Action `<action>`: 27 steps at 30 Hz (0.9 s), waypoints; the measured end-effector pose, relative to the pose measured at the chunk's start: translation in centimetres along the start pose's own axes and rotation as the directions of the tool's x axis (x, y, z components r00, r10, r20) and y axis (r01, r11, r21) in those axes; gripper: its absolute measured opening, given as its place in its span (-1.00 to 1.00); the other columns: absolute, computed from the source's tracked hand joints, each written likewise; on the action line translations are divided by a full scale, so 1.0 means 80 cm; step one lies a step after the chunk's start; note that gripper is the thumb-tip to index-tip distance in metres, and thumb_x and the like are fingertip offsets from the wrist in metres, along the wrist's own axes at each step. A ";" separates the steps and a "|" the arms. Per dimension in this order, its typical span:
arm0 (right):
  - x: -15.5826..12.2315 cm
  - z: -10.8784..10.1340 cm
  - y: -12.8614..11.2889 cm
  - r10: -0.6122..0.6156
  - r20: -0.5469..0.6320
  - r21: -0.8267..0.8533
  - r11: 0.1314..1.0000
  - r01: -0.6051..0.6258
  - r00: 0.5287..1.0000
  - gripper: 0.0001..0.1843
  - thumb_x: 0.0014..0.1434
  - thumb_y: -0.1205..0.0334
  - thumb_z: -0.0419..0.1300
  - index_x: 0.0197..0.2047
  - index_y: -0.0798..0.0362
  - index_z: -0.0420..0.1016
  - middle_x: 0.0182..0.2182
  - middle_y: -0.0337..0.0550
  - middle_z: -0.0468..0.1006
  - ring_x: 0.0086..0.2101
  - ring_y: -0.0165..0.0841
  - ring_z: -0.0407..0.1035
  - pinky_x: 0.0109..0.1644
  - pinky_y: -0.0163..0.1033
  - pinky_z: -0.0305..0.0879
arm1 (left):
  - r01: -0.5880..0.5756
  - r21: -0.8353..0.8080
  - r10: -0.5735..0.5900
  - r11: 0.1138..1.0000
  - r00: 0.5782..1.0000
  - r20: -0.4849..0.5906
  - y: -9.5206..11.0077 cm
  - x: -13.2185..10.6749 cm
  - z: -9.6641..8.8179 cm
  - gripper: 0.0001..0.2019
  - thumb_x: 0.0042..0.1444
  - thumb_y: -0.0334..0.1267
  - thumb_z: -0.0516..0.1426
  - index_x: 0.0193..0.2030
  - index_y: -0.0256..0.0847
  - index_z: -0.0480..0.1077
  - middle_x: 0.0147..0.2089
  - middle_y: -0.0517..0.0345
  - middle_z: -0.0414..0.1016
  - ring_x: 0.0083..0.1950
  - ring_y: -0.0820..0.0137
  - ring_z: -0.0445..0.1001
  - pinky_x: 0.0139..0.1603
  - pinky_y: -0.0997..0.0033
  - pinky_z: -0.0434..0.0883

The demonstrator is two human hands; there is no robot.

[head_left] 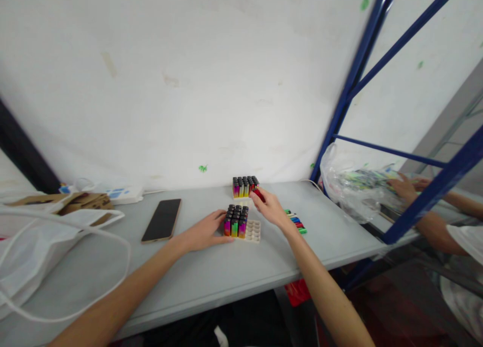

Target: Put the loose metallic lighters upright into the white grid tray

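Upright lighters (235, 221) with black tops and purple, green and yellow bodies fill the left part of a white tray (254, 232). The round sockets on the tray's right side are bare. My left hand (207, 231) holds the tray's left end, its thumb along the front edge and its fingers at the back. Above the right rear of the tray, my right hand (269, 206) is closed on a red lighter (259, 195), partly hidden by the fingers. Several loose lighters (296, 221) in green, blue and red lie to the right, partly behind my right wrist.
A block of upright lighters (244, 187) stands near the wall. A phone (162, 220) lies left, beside cardboard (86, 206), a white bag (37, 259) and a looping white cable. Rightward are a blue metal frame (341, 98), a plastic bag (349, 191) and another person's hands (405, 188).
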State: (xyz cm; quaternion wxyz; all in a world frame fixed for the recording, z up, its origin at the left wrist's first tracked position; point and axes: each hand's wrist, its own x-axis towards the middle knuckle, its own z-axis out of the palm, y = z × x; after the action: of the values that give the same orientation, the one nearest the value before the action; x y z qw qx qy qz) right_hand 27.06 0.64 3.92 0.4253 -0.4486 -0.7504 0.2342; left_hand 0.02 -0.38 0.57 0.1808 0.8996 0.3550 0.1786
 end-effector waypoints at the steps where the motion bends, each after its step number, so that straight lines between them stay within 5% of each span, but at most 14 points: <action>1: 0.000 -0.004 0.001 -0.020 0.065 0.015 1.000 0.019 0.998 -0.60 0.45 -0.14 0.01 -0.20 0.01 0.37 -0.39 -0.24 0.47 -0.42 -0.37 0.36 -0.30 -0.29 0.27 | -0.001 0.002 0.001 1.000 1.000 0.004 0.000 0.000 0.000 -0.28 0.24 0.21 0.24 0.38 -0.18 0.30 0.43 -0.14 0.31 0.44 0.00 0.31 0.50 0.05 0.23; 5: -0.002 -0.022 0.004 -0.153 0.243 -0.137 0.972 0.190 0.958 -0.66 0.44 -0.03 0.11 -0.19 0.05 0.51 -0.23 -0.09 0.55 -0.22 -0.30 0.43 -0.10 -0.24 0.34 | 0.009 0.006 -0.009 1.000 1.000 0.008 0.002 0.000 -0.001 -0.28 0.24 0.19 0.26 0.38 -0.21 0.29 0.43 -0.17 0.30 0.43 0.00 0.32 0.51 0.08 0.22; 9: -0.004 -0.033 0.006 -0.084 0.315 -0.321 0.928 0.189 0.945 -0.53 0.45 -0.04 0.11 -0.38 0.09 0.55 -0.48 -0.20 0.49 -0.41 -0.36 0.34 -0.21 -0.26 0.25 | 0.014 0.012 -0.014 1.000 1.000 0.013 0.003 0.000 -0.001 -0.28 0.24 0.21 0.25 0.37 -0.21 0.31 0.42 -0.17 0.31 0.43 0.00 0.32 0.52 0.06 0.21; 23: -0.003 -0.032 0.028 -0.016 0.420 -0.098 0.993 0.063 0.907 -0.71 0.33 0.06 0.27 -0.20 0.12 0.69 -0.30 -0.10 0.75 -0.30 -0.22 0.61 -0.23 -0.28 0.42 | 0.017 0.028 -0.017 0.999 1.000 0.006 -0.002 0.000 0.001 -0.26 0.22 0.25 0.25 0.37 -0.21 0.32 0.43 -0.18 0.32 0.43 -0.04 0.32 0.51 0.03 0.21; 27: -0.004 -0.030 0.023 0.011 0.433 -0.158 0.985 0.064 0.901 -0.76 0.32 0.14 0.27 -0.22 0.13 0.69 -0.31 -0.09 0.75 -0.33 -0.23 0.59 -0.25 -0.29 0.39 | 0.022 0.012 -0.023 1.000 1.000 0.017 0.000 0.001 0.000 -0.27 0.23 0.21 0.25 0.38 -0.21 0.30 0.43 -0.16 0.31 0.43 -0.02 0.32 0.52 0.04 0.21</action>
State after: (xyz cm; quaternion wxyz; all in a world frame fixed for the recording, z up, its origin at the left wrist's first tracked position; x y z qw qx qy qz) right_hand 30.04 1.21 3.70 0.2117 -0.4096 -0.8491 0.2577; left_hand 0.05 -0.37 0.62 0.1803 0.8982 0.3646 0.1668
